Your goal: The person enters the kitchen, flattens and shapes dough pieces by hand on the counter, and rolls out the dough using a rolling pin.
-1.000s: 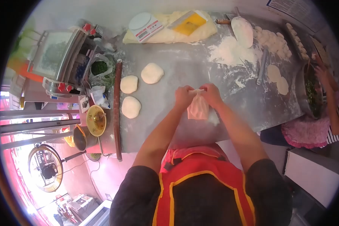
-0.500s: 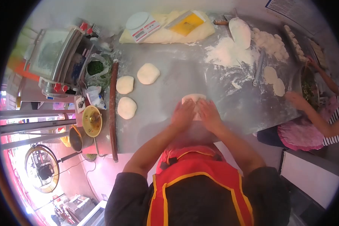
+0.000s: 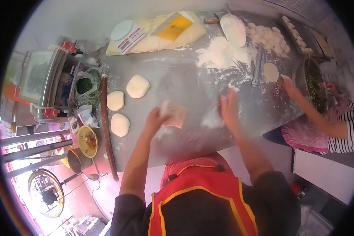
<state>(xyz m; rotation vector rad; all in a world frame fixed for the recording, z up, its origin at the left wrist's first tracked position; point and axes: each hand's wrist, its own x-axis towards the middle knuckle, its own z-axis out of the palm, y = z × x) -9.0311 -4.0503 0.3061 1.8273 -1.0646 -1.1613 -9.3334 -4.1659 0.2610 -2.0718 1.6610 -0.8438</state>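
Observation:
My left hand (image 3: 155,120) is closed on the edge of a pale, flattish piece of dough (image 3: 176,114), blurred by motion, over the floured metal table (image 3: 165,145). To its right, my right hand (image 3: 230,106) is stretched forward with fingers extended. Its fingertips reach a small patch of flour at the near edge of the flour pile (image 3: 224,55), and I make out nothing held in them. Left of my hands lie three dough rounds: one farther back (image 3: 138,86), one in the middle (image 3: 115,100) and one nearest (image 3: 120,124).
A long wooden rolling pin (image 3: 104,129) lies along the left side. At the back are a kitchen scale (image 3: 126,35) and a large covered dough slab (image 3: 153,45). Small dough pieces (image 3: 267,37) and a metal bar (image 3: 258,65) lie right. A co-worker's hand (image 3: 293,90) works beside a filling bowl (image 3: 314,82).
My hands have come apart from pressing the dough together. The left has moved left with the dough piece; the right has gone forward and right to the flour. The view has shifted.

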